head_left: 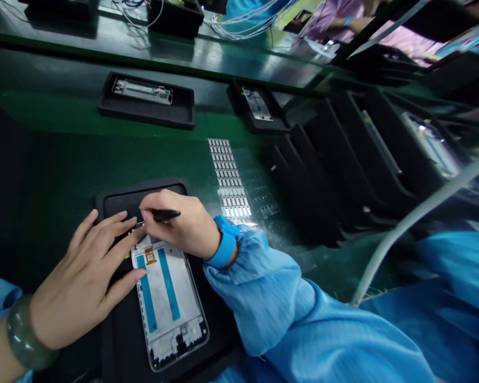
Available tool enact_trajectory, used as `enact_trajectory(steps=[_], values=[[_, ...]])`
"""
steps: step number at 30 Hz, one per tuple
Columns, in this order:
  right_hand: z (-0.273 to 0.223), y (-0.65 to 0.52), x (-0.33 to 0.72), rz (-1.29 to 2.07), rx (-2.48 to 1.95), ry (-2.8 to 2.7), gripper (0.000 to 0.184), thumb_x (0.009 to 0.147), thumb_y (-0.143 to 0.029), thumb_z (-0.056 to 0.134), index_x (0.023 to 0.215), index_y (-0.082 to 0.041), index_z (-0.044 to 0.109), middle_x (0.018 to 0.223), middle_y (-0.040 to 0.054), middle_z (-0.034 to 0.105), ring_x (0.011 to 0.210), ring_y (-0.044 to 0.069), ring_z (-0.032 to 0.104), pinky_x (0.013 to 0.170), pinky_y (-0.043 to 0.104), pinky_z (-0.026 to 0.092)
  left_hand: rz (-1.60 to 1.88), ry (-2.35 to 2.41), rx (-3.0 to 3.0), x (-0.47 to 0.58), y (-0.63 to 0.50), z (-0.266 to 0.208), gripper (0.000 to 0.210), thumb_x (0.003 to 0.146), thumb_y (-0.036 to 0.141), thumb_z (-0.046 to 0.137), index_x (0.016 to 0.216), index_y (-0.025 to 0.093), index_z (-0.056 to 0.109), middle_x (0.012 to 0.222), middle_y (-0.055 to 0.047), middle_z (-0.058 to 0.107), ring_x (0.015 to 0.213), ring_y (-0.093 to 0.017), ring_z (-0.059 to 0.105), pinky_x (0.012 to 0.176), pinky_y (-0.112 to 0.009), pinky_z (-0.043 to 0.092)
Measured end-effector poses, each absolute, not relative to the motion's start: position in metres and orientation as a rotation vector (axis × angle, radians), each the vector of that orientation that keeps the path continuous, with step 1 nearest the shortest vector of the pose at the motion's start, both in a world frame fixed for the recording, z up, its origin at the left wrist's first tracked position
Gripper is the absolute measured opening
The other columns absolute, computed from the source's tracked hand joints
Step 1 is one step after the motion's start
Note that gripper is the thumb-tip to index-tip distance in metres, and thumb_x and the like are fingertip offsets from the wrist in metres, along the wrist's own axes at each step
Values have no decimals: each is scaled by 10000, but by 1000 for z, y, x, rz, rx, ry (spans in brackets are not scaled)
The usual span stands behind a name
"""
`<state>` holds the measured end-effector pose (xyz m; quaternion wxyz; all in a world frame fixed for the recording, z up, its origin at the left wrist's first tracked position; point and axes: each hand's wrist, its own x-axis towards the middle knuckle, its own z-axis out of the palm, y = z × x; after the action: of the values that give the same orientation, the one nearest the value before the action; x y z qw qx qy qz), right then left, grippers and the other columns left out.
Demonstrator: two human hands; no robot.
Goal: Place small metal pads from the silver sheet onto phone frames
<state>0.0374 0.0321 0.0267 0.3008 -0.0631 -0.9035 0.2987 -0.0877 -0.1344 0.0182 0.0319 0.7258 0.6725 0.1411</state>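
Note:
A phone mid-frame (163,298) with blue strips and an orange flex connector lies in a black foam tray (120,199). My left hand (90,271) is spread open along its left edge, fingertips touching the top end and thumb on the side. My right hand (179,221) is closed around a slim black tool (165,215), whose back end sticks out past the fingers. This hand rests over the phone's top end. The tool's tip and the spot it works on are hidden behind my fingers.
A sheet of small silver stickers (228,175) lies right of the tray. Two more foam trays, one at the back left (147,114) and one at centre (259,125), hold phone frames. Stacked black trays (327,170) and a grey hose (403,229) stand at right. People sit beyond.

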Motion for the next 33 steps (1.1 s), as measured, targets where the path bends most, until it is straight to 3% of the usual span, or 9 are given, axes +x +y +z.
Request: enact_trajectory(steps=[10, 13, 15, 19, 22, 25, 29, 33], values=[[25, 32, 34, 1018, -235, -2251, 129, 868, -272, 536, 937, -170, 576, 848, 16, 654, 759, 102, 632, 704, 219, 520, 436, 2097, 2212, -86, -131, 17, 507, 860, 423, 481, 1329, 249, 399, 1313, -77, 477, 1304, -256, 362, 1131, -521, 159], [32, 41, 43, 932, -394, -1972, 142, 905, -300, 483, 896, -185, 566, 880, 33, 633, 780, 120, 624, 691, 255, 527, 409, 2087, 2186, -90, -132, 20, 467, 861, 426, 477, 1299, 273, 418, 1289, -59, 498, 1282, -250, 387, 1114, -529, 172], [41, 53, 52, 780, -500, -1902, 176, 932, -291, 421, 896, -199, 567, 905, 45, 629, 859, 150, 614, 771, 311, 520, 418, 2065, 2126, -96, -128, 26, 425, 866, 446, 462, 1257, 279, 443, 1236, -45, 540, 1222, -247, 450, 1088, -531, 213], [50, 78, 61, 457, -594, -2327, 193, 909, -201, 418, 981, -177, 596, 1077, 91, 617, 1047, 210, 560, 911, 375, 458, 584, 2137, 1903, -114, -92, 42, 383, 882, 496, 404, 1134, 220, 490, 1092, -60, 599, 1053, -228, 554, 955, -442, 397], [45, 87, 57, 437, -699, -2744, 293, 909, -244, 446, 1162, -164, 570, 1186, 113, 584, 1067, 225, 575, 883, 351, 472, 553, 2352, 1924, -130, -32, 45, 384, 909, 416, 373, 1181, 166, 476, 1196, -108, 544, 1147, -231, 500, 980, -412, 391], [39, 89, 50, 504, -732, -2961, 327, 924, -332, 443, 1175, -176, 582, 1100, 96, 643, 1005, 216, 622, 847, 316, 477, 443, 2440, 1918, -151, 36, 35, 390, 907, 286, 417, 1279, 170, 430, 1369, -126, 425, 1281, -277, 376, 1065, -529, 267], [42, 94, 50, 345, -619, -3019, 272, 903, -290, 470, 1102, -184, 622, 1033, 82, 665, 946, 211, 644, 752, 278, 480, 309, 2531, 1839, -182, 91, 19, 395, 868, 356, 541, 1213, 170, 498, 1266, -100, 505, 1121, -244, 516, 928, -495, 439], [49, 123, 61, 302, -664, -2941, 274, 888, -296, 475, 1058, -173, 652, 1007, 88, 685, 922, 200, 648, 763, 266, 463, 254, 2659, 1710, -218, 91, 16, 356, 871, 361, 538, 1165, 160, 525, 1181, -89, 551, 1025, -210, 563, 857, -437, 489]])
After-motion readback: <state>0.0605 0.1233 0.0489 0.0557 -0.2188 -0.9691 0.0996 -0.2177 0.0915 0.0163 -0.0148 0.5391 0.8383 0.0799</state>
